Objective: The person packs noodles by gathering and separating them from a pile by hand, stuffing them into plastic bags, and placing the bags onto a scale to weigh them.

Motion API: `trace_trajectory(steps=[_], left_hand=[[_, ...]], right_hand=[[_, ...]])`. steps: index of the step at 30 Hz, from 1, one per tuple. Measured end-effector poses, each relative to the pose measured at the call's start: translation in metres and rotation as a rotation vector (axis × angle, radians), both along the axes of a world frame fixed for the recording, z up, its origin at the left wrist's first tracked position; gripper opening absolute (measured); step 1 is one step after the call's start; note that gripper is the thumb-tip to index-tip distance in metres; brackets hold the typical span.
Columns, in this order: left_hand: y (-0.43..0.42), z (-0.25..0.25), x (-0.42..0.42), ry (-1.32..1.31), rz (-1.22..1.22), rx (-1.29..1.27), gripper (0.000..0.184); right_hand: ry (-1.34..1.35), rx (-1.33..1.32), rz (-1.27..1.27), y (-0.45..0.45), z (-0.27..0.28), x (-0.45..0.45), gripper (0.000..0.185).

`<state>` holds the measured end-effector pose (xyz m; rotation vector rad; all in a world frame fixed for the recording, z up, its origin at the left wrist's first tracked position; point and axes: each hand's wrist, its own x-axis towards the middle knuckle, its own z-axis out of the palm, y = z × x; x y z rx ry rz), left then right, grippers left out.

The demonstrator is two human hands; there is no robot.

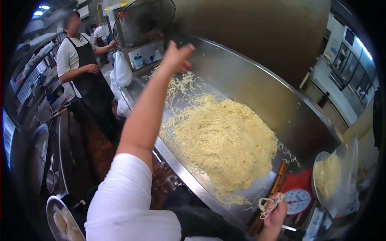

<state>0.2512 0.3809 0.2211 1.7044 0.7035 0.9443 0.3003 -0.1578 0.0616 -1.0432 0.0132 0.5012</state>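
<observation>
A big heap of pale yellow noodles (229,144) lies in the wide steel trough (257,66), with loose strands scattered toward its far end. Stretched out above that far end is my left hand (177,58), its fingers apart and nothing visible in them. Down at the lower right, my right hand (276,213) is closed on a few noodle strands (267,205) that loop out of its fingers. Close beside it stands a red scale (296,200) with a round white dial. A bowl (315,176) holding more noodles is right of the scale.
Wooden sticks (279,178) lean at the trough's near right corner. A fan (144,22) stands by its far end, near hanging white plastic bags (122,68). At the left, a person in a black apron (86,60) faces this way. A bowl with pale pieces (64,221) sits lower left.
</observation>
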Motion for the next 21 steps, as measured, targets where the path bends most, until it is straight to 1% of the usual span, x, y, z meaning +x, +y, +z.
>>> trace_trajectory(steps=[1,2,3,5,7,8,9,11,12,13,14,15,16,19,21], left_hand=[[0.01,0.019,-0.001,-0.074,0.063,-0.094,0.103],[0.01,0.037,-0.003,-0.034,0.028,-0.088,0.107],[-0.003,0.048,0.001,-0.021,0.016,-0.052,0.095],[-0.059,0.06,0.015,-0.005,-0.222,0.053,0.076],[-0.132,0.055,0.04,0.032,-0.523,0.023,0.057],[-0.165,0.043,0.058,0.075,-0.646,0.007,0.048],[-0.205,0.037,0.07,0.135,-0.755,0.049,0.044],[-0.279,0.02,0.092,0.184,-0.948,0.158,0.042],[-0.314,0.016,0.099,0.209,-1.041,0.19,0.041],[-0.348,0.008,0.106,0.102,-1.205,0.245,0.045],[-0.378,0.006,0.107,0.063,-1.273,0.368,0.049],[-0.408,0.008,0.107,-0.033,-1.3,0.486,0.052],[-0.431,0.024,0.106,-0.01,-1.246,0.784,0.052],[-0.48,0.032,0.135,-0.068,-1.239,1.0,0.048],[-0.496,0.028,0.165,-0.08,-1.147,1.099,0.045]], right_hand=[[0.012,-0.012,0.007,-0.006,0.001,0.0,0.016],[-0.044,0.004,0.112,-0.016,0.001,0.001,0.013],[-0.021,0.019,0.116,-0.026,-0.003,0.004,0.01],[-0.104,0.012,0.163,-0.039,-0.001,0.006,0.011],[-0.089,-0.017,0.231,-0.052,0.017,0.007,0.011],[-0.129,-0.04,0.257,-0.058,0.03,0.007,0.01],[-0.162,-0.066,0.286,-0.066,0.044,0.009,0.009],[-0.269,-0.175,0.439,-0.095,0.075,0.015,0.01],[-0.376,-0.199,0.452,-0.106,0.09,0.017,0.011],[-0.487,-0.224,0.475,-0.116,0.108,0.017,0.012],[-0.515,-0.256,0.507,-0.128,0.134,0.014,0.013],[-0.619,-0.266,0.484,-0.137,0.151,0.014,0.012],[-0.68,-0.247,0.414,-0.145,0.166,0.012,0.014],[-0.794,-0.234,0.256,-0.166,0.204,0.017,0.021],[-0.955,-0.113,0.181,-0.167,0.224,0.03,0.023]])
